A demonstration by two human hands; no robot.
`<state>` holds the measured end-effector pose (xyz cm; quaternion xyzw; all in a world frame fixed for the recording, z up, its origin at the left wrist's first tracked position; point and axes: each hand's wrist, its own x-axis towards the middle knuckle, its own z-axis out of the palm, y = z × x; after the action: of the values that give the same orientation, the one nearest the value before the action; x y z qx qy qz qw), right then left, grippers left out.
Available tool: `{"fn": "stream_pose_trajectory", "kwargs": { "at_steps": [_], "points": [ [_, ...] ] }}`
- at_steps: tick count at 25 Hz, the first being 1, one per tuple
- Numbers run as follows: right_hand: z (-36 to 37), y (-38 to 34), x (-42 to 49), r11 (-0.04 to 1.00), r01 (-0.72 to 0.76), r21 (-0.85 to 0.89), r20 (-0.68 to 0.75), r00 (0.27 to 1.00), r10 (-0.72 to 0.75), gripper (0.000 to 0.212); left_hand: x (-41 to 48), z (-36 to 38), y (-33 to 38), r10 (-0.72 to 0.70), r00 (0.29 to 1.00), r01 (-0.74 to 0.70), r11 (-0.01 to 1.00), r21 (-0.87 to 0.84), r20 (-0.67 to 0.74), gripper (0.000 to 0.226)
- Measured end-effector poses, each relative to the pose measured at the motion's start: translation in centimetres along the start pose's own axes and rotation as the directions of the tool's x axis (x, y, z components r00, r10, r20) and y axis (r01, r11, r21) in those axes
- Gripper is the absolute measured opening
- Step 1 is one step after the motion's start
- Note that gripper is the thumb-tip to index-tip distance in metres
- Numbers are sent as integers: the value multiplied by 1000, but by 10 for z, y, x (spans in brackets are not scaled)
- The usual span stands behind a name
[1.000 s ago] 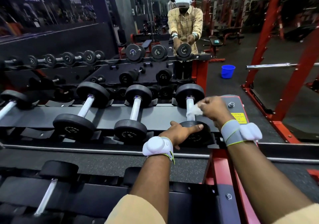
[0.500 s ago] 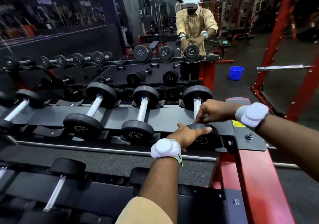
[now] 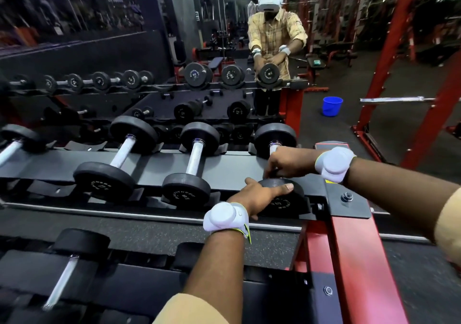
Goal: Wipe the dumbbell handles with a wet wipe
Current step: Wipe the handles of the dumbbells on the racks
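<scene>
Head view: black rack [image 3: 224, 166] shelf, red frame [image 3: 349, 248] at its right end
Dumbbells: four on this shelf; rightmost dumbbell [image 3: 274, 134] beside the frame
Left hand [image 3: 259, 196]: grips its near plate, thumb across the top
Right hand [image 3: 287, 161]: curled over the handle [image 3: 273, 148], covering most of it
Wipe: cannot tell
Bucket [image 3: 331, 106]: one, blue, on the floor beyond

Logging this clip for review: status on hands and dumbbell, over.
Left hand grips near head of rightmost dumbbell. Right hand curled round its handle; wipe not visible. Nothing blocking.
</scene>
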<state>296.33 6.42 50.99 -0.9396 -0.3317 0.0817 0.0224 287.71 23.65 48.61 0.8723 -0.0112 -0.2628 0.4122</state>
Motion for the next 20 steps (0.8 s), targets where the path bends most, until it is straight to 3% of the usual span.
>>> {"fn": "stream_pose_trajectory", "kwargs": {
  "at_steps": [1, 4, 7, 8, 11, 13, 17, 20],
  "points": [
    [1, 2, 1, 999, -34, 21, 6, 999, 34, 34, 0, 0, 1, -2, 1000, 2, 1000, 3, -2, 95],
    [-2, 9, -2, 980, -189, -68, -261, 951, 165, 34, -1, 0, 0, -1, 1000, 1, 1000, 9, 0, 90],
    [6, -3, -7, 998, -35, -49, -57, 998, 32, 35, 1, -1, 0, -3, 1000, 3, 1000, 19, 4, 90],
    [5, -3, -8, 997, -50, -59, -89, 995, 44, 36, 1, -1, 0, -6, 1000, 6, 1000, 19, 7, 91],
    [2, 17, -10, 941, -302, -153, -435, 876, 210, 36, 2, 0, -1, -3, 1000, 3, 1000, -8, 14, 95],
    [18, 20, -9, 925, -330, -190, -543, 820, 181, 37, 1, -1, -1, -3, 1000, 4, 1000, -6, 21, 97],
    [31, 16, -7, 960, -205, -193, -528, 846, 74, 38, 1, -2, 1, -12, 1000, 12, 1000, 24, 15, 101],
    [14, 20, -11, 953, -246, -177, -551, 827, 110, 46, 2, -1, 1, -21, 1000, 21, 999, 41, 14, 104]
  ]
}}
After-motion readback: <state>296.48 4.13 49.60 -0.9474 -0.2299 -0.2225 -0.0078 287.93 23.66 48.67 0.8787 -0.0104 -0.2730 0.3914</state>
